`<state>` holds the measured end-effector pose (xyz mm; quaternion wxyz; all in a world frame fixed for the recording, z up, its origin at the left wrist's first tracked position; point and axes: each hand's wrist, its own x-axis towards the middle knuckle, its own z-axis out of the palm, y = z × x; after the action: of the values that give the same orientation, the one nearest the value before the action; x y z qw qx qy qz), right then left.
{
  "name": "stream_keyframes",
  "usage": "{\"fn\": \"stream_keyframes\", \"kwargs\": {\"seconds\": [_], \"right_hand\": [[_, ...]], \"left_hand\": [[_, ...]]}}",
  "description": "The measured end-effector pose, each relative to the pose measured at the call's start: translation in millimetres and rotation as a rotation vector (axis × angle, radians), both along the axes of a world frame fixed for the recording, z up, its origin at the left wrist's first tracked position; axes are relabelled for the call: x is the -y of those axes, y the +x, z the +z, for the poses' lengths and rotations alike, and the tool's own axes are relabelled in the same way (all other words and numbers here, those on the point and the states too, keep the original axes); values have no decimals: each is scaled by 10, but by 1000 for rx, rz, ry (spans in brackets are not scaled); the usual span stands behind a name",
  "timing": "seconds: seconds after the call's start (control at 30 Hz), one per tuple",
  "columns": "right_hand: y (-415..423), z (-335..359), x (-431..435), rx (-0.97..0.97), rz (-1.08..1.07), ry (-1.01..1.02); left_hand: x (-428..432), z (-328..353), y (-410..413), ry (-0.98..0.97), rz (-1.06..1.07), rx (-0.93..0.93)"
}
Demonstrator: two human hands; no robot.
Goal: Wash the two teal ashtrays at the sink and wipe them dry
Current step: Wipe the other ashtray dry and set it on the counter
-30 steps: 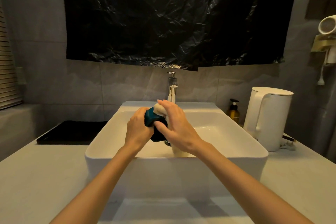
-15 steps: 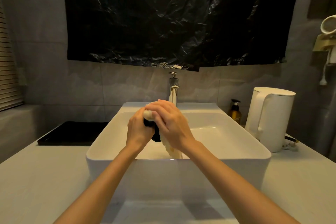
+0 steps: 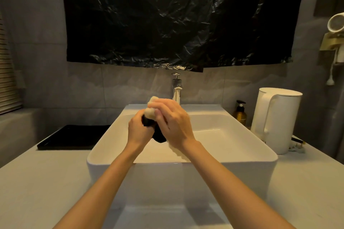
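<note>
Over the white sink (image 3: 242, 160), my left hand (image 3: 138, 131) grips a dark teal ashtray (image 3: 158, 135), mostly hidden between both hands. My right hand (image 3: 173, 124) holds a pale cloth (image 3: 151, 110) pressed over the ashtray's top; the cloth's tail hangs below my right wrist. Only one ashtray is in view. The chrome tap (image 3: 176, 89) stands just behind the hands.
A black tray (image 3: 74, 137) lies on the counter left of the sink. To the right stand a white kettle (image 3: 275, 119) and an amber pump bottle (image 3: 240, 113). Black plastic sheeting (image 3: 182, 16) covers the wall above. The counter (image 3: 37, 182) stretches on both sides.
My right hand has slid the cloth from the ashtray's right side over its top and leftward. The teal surface that showed a second ago is now mostly covered.
</note>
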<state>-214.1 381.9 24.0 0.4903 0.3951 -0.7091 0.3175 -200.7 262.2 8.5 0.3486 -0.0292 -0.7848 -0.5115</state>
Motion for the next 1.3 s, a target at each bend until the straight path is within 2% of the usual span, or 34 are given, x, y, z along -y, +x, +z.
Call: {"fn": "stream_keyframes", "kwargs": {"seconds": [0.1,0.17,0.3,0.43,0.57,0.67,0.73,0.8,1.0,1.1,1.17,1.3], "right_hand": [[-8,-65,-61,323,201,-277],[-11,-148,-66,407,256,-295],[-13,-117,-41,422,276,-148],[-40,18,-11,353,168,-124],[-74,82,-43,296,101,-41],[-139,92,-183,217,24,189],[-152,54,-250,152,12,316],[-143,14,-263,107,10,357],[-45,-109,-247,203,58,253],[53,-151,-98,72,-47,208],[61,-81,-17,52,-97,175],[-15,-87,-130,340,79,-127]], "left_hand": [[16,25,34,99,-66,24],[15,34,50,164,-70,34],[6,68,68,321,-126,67],[13,85,50,417,-211,92],[24,30,-23,338,-249,133],[18,0,-50,247,-221,106],[-7,-22,-53,96,-162,93],[-31,-42,-46,-27,-104,76],[22,-28,17,-153,65,-45],[-8,-57,12,-217,44,-99],[-39,-69,-7,-188,9,-103],[47,-69,-86,-144,118,-76]]}}
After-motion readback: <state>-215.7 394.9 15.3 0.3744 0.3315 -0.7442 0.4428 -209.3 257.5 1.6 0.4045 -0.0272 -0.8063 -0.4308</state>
